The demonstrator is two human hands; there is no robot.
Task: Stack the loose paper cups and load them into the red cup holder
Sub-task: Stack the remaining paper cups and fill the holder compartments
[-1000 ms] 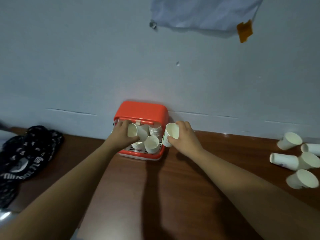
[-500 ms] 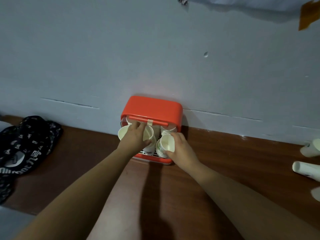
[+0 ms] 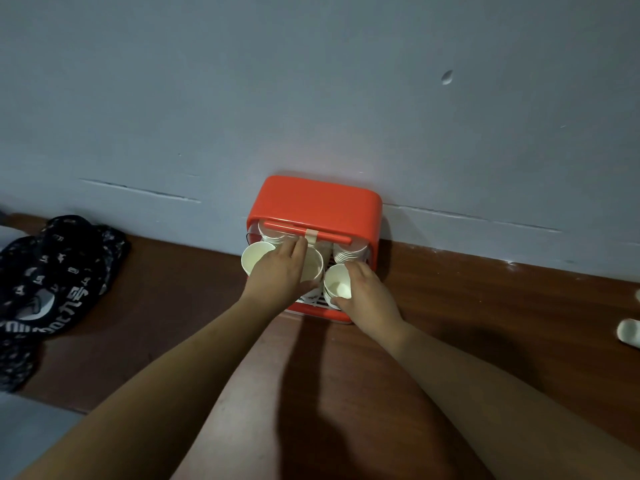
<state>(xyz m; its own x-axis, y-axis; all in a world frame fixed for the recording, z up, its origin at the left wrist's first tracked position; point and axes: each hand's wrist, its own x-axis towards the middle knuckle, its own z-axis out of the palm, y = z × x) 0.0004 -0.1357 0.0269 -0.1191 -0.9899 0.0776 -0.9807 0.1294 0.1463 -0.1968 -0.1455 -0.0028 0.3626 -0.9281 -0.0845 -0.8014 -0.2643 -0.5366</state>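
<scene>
Since paper cups (image 3: 258, 259) are light and crush easily, a gentle hold round the wall, not the rim, seems wisest. The right hand (image 3: 363, 296) curls round a stack (image 3: 337, 287) at the front right of the holder (image 3: 311, 202). The left hand (image 3: 280, 275) lies across cups on the left, its grip too hidden to tell.

Left hand (image 3: 281, 273) extended forward, right hand (image 3: 365, 296) seemingly curled
</scene>
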